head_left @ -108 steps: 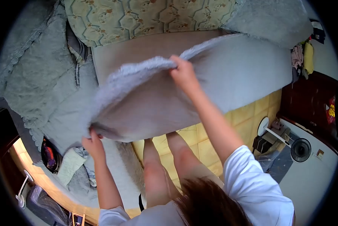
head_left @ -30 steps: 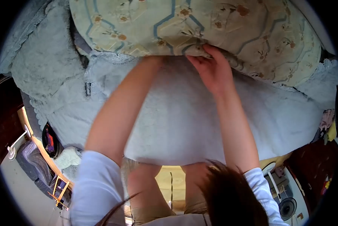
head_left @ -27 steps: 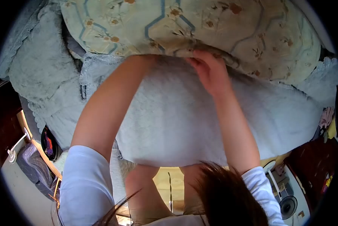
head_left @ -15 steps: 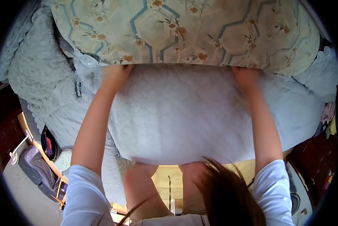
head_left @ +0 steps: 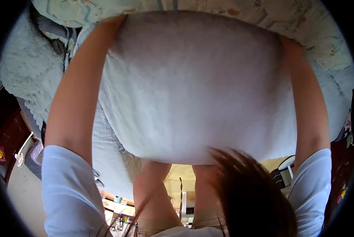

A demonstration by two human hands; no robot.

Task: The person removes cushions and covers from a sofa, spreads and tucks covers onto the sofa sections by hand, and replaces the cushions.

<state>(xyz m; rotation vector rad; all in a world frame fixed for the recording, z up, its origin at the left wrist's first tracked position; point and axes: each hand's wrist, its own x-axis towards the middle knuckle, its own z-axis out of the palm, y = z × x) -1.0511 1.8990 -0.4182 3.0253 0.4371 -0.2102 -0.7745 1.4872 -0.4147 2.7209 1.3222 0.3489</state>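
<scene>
A bulky pale patterned quilt point(head_left: 232, 12), with blue lines and small brown flowers, spans the top of the head view. My left hand point(head_left: 118, 20) reaches under its lower edge at upper left, only the wrist end showing. On the other side, my right hand point(head_left: 293, 42) goes under the same edge at upper right. The fingers of both are hidden, so their grip cannot be made out. Between my forearms a pale grey plush cover point(head_left: 200, 91) bulges toward me, its near edge above my knees.
Grey fluffy bedding point(head_left: 31, 59) lies bunched at the left. My legs point(head_left: 155, 189) stand on a yellowish floor below the bed. Dark red furniture point(head_left: 7, 130) is at far left, with a white lamp-like object point(head_left: 21, 158) nearby. Long hair hangs across the lower right.
Both arms have reached farther forward and spread apart, the hands passing under the quilt. The quilt has moved up the view, and more of the plush cover shows.
</scene>
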